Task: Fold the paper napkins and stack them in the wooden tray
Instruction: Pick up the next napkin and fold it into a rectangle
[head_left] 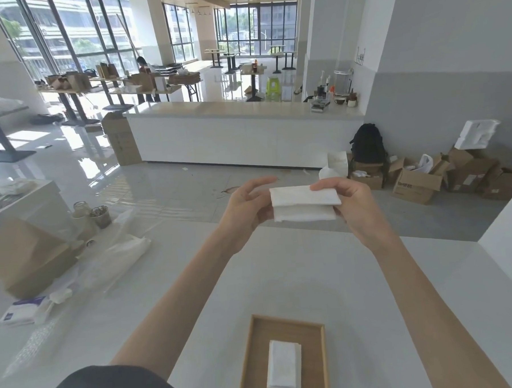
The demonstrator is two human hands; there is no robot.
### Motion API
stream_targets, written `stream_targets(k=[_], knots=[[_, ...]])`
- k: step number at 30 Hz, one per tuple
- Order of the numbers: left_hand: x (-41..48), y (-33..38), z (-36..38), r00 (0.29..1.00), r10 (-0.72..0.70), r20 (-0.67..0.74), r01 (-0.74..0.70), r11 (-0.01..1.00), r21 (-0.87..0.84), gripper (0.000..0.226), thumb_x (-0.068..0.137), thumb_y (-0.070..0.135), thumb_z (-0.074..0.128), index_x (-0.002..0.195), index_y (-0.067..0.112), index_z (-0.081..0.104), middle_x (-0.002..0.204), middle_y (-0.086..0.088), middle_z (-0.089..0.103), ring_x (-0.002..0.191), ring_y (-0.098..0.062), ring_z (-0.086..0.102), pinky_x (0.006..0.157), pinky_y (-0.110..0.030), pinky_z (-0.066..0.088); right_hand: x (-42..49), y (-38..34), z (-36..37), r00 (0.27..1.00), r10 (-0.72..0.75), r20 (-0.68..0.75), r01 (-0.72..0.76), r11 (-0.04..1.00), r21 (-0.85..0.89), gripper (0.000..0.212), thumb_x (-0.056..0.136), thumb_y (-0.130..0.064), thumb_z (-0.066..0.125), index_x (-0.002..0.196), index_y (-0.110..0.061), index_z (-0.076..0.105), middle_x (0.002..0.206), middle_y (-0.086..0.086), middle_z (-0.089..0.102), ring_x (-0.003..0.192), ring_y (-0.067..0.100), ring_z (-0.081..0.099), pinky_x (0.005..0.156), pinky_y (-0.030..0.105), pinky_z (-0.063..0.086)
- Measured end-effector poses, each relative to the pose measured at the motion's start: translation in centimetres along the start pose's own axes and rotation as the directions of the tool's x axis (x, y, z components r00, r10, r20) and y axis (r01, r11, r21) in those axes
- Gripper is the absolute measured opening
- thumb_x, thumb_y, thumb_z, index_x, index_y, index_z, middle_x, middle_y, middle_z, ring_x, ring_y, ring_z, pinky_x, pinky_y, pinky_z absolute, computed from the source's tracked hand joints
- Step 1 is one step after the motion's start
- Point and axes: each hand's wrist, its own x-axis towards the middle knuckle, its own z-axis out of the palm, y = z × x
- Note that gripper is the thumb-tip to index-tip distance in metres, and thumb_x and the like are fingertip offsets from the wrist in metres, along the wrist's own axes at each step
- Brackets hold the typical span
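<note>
I hold a white paper napkin (pixel 304 203) in the air above the far part of the white table, folded over into a wide strip with its upper flap overlapping the lower layer. My left hand (pixel 246 207) pinches its left end, index finger stretched out above it. My right hand (pixel 348 201) grips its right end with the thumb on top. Near the table's front edge lies the wooden tray (pixel 257 357), and a folded napkin stack (pixel 284 369) rests inside it, well below and nearer than both hands.
A napkin pack (pixel 25 312) and clear plastic wrapping (pixel 116 260) lie at the table's left, behind them a brown cardboard box (pixel 27 259) and cups (pixel 100 216). A white wall corner (pixel 509 240) borders the table's right. Beyond stand a long counter (pixel 239 129) and floor boxes (pixel 417 185).
</note>
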Motion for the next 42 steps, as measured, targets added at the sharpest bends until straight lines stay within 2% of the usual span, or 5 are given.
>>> stream_targets(k=[7, 19, 25, 36, 42], knots=[[-1.1, 0.9, 0.3, 0.978, -0.21, 0.014, 0.211, 0.97, -0.119, 0.038, 0.105, 0.04, 0.049, 0.113, 0.005, 0.062, 0.096, -0.012, 0.074, 0.077, -0.024, 0.073, 0.067, -0.032, 0.06, -0.3, -0.3, 1.1, 0.996, -0.087, -0.033, 0.084, 0.994, -0.068, 0.056, 0.091, 0.009, 0.054, 0.075, -0.037, 0.081, 0.088, -0.018, 0.078, 0.081, -0.001, 0.069, 0.068, 0.012, 0.05], [-3.2, -0.3, -0.3, 0.998, -0.057, -0.016, 0.058, 0.992, 0.108, 0.02, 0.097, 0.001, 0.063, 0.114, 0.011, 0.065, 0.101, -0.007, 0.07, 0.078, -0.02, 0.07, 0.068, -0.029, 0.059, -2.0, 0.5, 1.3, 0.956, 0.293, 0.02, -0.288, 0.923, 0.256, 0.041, 0.098, -0.048, 0.053, 0.122, -0.017, 0.065, 0.109, 0.003, 0.076, 0.097, 0.017, 0.073, 0.078, 0.037, 0.062], [-4.4, -0.6, -0.8, 0.996, -0.091, -0.007, 0.091, 0.981, 0.172, 0.022, 0.097, 0.002, 0.062, 0.118, 0.009, 0.063, 0.103, -0.01, 0.069, 0.078, -0.021, 0.069, 0.068, -0.03, 0.06, -3.2, 1.3, 2.0, 0.98, 0.178, -0.086, -0.176, 0.984, 0.035, 0.023, 0.097, -0.018, 0.066, 0.119, -0.023, 0.067, 0.088, -0.008, 0.076, 0.087, 0.012, 0.068, 0.084, 0.036, 0.056], [-7.6, -1.5, -0.1, 0.808, -0.389, 0.442, 0.404, 0.913, 0.066, 0.039, 0.104, 0.03, 0.055, 0.133, 0.003, 0.059, 0.128, -0.022, 0.067, 0.108, -0.036, 0.07, 0.088, -0.042, 0.059, -3.9, -0.5, 3.3, 0.972, 0.082, 0.219, -0.031, 0.974, -0.224, 0.05, 0.09, -0.038, 0.072, 0.136, -0.041, 0.053, 0.115, -0.006, 0.075, 0.098, 0.008, 0.071, 0.086, 0.034, 0.053], [-8.6, -3.1, -0.2, 0.894, -0.312, 0.323, 0.385, 0.902, -0.194, 0.033, 0.104, 0.013, 0.054, 0.134, 0.0, 0.056, 0.131, -0.024, 0.064, 0.119, -0.04, 0.065, 0.094, -0.046, 0.058, -6.4, 0.9, 4.6, 0.91, -0.18, 0.374, 0.363, 0.782, -0.507, 0.051, 0.103, -0.058, 0.035, 0.152, -0.047, 0.036, 0.17, -0.016, -0.001, 0.156, 0.005, -0.01, 0.12, 0.028, 0.006]])
